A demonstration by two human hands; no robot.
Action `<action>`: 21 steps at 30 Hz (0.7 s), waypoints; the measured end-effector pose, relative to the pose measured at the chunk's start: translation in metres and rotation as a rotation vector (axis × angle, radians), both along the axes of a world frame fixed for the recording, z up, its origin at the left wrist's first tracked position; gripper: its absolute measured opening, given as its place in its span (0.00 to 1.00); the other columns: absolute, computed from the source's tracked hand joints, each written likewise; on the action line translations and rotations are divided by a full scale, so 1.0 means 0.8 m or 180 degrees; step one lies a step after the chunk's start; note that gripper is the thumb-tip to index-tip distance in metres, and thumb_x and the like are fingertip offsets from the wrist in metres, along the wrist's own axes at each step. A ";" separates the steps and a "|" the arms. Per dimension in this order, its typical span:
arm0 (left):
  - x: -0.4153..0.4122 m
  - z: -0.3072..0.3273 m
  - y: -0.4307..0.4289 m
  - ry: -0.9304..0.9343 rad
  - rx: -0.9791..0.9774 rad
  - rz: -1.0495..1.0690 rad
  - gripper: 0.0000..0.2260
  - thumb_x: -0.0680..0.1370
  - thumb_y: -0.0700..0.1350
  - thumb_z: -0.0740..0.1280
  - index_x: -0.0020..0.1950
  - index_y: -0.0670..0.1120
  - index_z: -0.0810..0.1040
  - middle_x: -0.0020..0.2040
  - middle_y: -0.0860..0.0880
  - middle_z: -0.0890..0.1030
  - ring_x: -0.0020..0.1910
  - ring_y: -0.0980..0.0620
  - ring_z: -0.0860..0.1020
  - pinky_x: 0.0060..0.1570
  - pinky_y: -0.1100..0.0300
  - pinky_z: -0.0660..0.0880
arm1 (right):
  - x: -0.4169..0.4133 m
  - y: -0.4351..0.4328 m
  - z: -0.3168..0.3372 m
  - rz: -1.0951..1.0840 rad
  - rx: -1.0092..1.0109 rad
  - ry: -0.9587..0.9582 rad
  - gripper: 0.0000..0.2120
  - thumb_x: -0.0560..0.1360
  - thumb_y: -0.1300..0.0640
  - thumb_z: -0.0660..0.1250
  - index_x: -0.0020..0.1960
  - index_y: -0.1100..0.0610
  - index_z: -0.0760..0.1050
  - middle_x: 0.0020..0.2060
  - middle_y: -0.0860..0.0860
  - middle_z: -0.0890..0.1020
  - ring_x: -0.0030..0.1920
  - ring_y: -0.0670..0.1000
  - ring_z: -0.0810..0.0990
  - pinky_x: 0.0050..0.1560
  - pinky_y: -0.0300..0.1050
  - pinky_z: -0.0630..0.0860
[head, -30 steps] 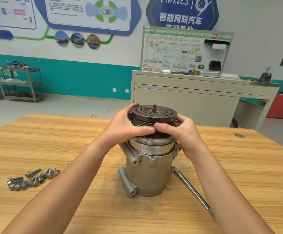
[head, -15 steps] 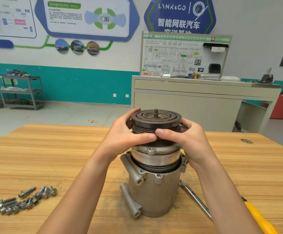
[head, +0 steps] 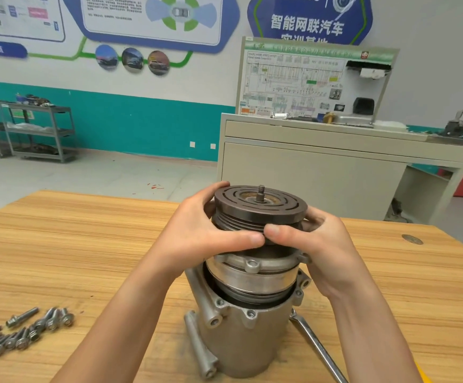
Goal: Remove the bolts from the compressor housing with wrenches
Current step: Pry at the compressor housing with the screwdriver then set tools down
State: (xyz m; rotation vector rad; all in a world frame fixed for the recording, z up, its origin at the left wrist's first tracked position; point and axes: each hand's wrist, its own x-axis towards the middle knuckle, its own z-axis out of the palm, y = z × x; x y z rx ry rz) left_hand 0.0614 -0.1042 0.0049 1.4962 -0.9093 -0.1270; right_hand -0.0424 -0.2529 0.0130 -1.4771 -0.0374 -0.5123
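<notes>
Compressor housing (head: 248,338) upright; left hand (head: 197,233), right hand (head: 318,244) both curled, gripping pulley (head: 258,210).

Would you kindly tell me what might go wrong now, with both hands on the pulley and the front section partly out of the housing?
1. The left hand and right hand grip only the pulley; the front section may slip and drop back into the housing, pinching fingers.
2. The housing stands unheld and could tip onto the wrench beside it.
</notes>
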 end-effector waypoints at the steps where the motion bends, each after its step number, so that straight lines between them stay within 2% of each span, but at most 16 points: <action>1: -0.001 0.001 0.000 -0.0011 -0.0005 0.0004 0.31 0.50 0.54 0.79 0.51 0.59 0.74 0.49 0.64 0.82 0.51 0.64 0.80 0.44 0.73 0.74 | 0.001 -0.001 0.000 0.0026 0.0038 -0.0002 0.25 0.49 0.56 0.78 0.46 0.58 0.82 0.43 0.54 0.85 0.44 0.53 0.84 0.37 0.37 0.77; 3: -0.004 0.004 0.001 -0.0091 -0.0009 0.0035 0.31 0.50 0.54 0.79 0.51 0.59 0.75 0.49 0.64 0.82 0.51 0.64 0.80 0.44 0.73 0.74 | 0.000 -0.002 -0.001 0.0026 -0.0003 -0.0077 0.26 0.49 0.56 0.78 0.47 0.58 0.81 0.43 0.54 0.84 0.45 0.53 0.83 0.39 0.38 0.77; 6: -0.004 0.006 0.004 -0.0259 0.0050 0.0196 0.38 0.48 0.57 0.78 0.57 0.60 0.72 0.53 0.63 0.81 0.55 0.64 0.78 0.51 0.71 0.74 | -0.004 -0.001 0.002 0.0003 -0.0207 -0.0217 0.26 0.50 0.55 0.79 0.48 0.57 0.81 0.44 0.53 0.84 0.46 0.53 0.83 0.41 0.39 0.77; 9: -0.008 0.009 0.007 -0.0439 0.0114 0.0264 0.43 0.48 0.59 0.77 0.62 0.58 0.69 0.54 0.61 0.81 0.56 0.65 0.77 0.52 0.71 0.73 | -0.010 -0.001 0.007 -0.0048 -0.0414 -0.0304 0.26 0.50 0.53 0.79 0.48 0.54 0.82 0.44 0.52 0.84 0.47 0.52 0.83 0.41 0.38 0.77; 12: -0.009 0.010 0.005 -0.0249 0.0033 0.0191 0.39 0.48 0.57 0.78 0.58 0.58 0.72 0.52 0.62 0.82 0.53 0.63 0.79 0.48 0.71 0.75 | -0.009 0.001 0.009 -0.0095 -0.0299 -0.0216 0.27 0.49 0.53 0.79 0.48 0.56 0.81 0.44 0.52 0.84 0.47 0.52 0.83 0.41 0.39 0.77; 17: -0.006 0.012 0.008 -0.0113 0.0004 0.0037 0.28 0.51 0.53 0.77 0.49 0.59 0.75 0.45 0.66 0.82 0.47 0.66 0.80 0.41 0.75 0.73 | -0.001 0.010 0.010 -0.0065 -0.0012 -0.0071 0.25 0.48 0.58 0.81 0.44 0.57 0.82 0.42 0.53 0.85 0.43 0.52 0.84 0.38 0.37 0.77; 21: 0.008 0.011 0.007 0.0039 0.0059 0.0048 0.28 0.53 0.46 0.80 0.49 0.57 0.74 0.42 0.65 0.83 0.44 0.65 0.81 0.38 0.74 0.73 | 0.010 0.012 0.013 -0.0159 0.0027 0.0080 0.25 0.50 0.58 0.80 0.46 0.59 0.81 0.42 0.52 0.85 0.43 0.51 0.84 0.37 0.36 0.77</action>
